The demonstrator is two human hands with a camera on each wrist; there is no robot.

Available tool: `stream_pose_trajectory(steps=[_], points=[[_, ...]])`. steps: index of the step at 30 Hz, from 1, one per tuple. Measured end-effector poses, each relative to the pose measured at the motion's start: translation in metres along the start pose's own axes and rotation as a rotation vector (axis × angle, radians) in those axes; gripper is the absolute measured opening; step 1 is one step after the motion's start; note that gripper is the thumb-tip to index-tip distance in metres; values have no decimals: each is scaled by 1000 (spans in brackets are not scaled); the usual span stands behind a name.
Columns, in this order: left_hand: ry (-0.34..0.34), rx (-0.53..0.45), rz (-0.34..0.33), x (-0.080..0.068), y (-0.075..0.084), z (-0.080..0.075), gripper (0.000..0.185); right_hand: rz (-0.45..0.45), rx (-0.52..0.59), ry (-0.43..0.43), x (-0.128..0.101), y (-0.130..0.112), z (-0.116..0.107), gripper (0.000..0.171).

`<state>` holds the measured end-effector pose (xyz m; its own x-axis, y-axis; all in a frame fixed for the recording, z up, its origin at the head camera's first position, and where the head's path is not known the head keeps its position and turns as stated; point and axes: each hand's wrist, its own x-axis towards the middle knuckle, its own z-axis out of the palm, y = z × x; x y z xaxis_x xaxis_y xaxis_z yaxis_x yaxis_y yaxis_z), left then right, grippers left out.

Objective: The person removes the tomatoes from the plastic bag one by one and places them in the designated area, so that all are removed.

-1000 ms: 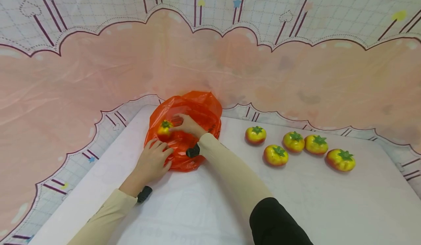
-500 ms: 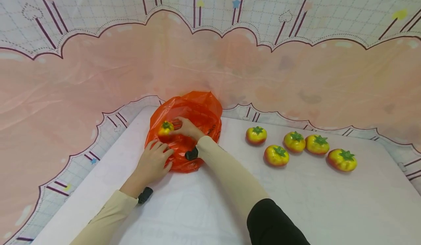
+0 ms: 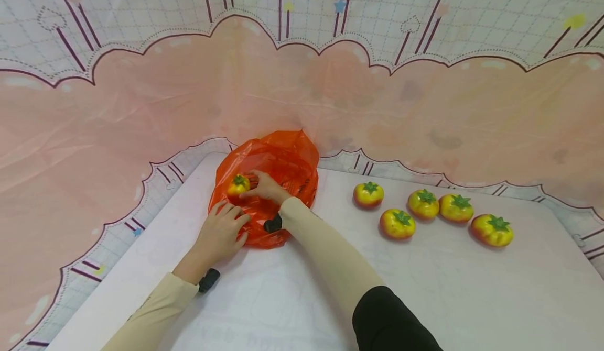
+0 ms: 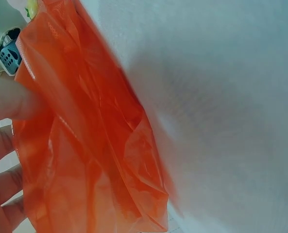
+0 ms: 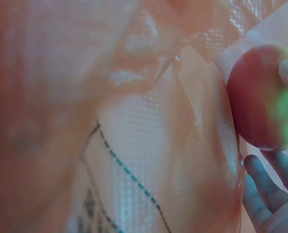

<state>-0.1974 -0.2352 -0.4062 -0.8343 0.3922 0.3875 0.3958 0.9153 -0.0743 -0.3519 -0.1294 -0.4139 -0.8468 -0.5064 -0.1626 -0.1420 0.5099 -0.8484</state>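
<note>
We wear long, close-fitting beige fabric sleeves on both arms, running from the upper arm down to the wrists and ending in plain cuffs. Over our right upper arm, at the lower edge of the head view, lies a black fabric sleeve, overlapping the beige one. Each wrist carries a small black rounded device: the one on our left wrist (image 3: pixel 208 280) sits just past the cuff, the one on our right wrist (image 3: pixel 272 223) likewise. Both hands are bare, without gloves, rings or markings that we can make out.

A white table (image 3: pixel 472 298) bears an orange bag (image 3: pixel 283 162) and five tomatoes (image 3: pixel 397 223).
</note>
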Motion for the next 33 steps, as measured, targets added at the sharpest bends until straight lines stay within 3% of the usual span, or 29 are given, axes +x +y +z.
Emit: stream_pose_trajectory(steps=[18, 26, 33], points=[[38, -8, 14, -1, -1, 2, 30, -26, -52, 24, -2, -2, 11, 73], [14, -16, 6, 0, -1, 0, 31, -12, 12, 18, 0, 2, 8, 74], [11, -12, 1, 0, -1, 0, 32, -37, 92, -56, 0, 9, -2, 74]])
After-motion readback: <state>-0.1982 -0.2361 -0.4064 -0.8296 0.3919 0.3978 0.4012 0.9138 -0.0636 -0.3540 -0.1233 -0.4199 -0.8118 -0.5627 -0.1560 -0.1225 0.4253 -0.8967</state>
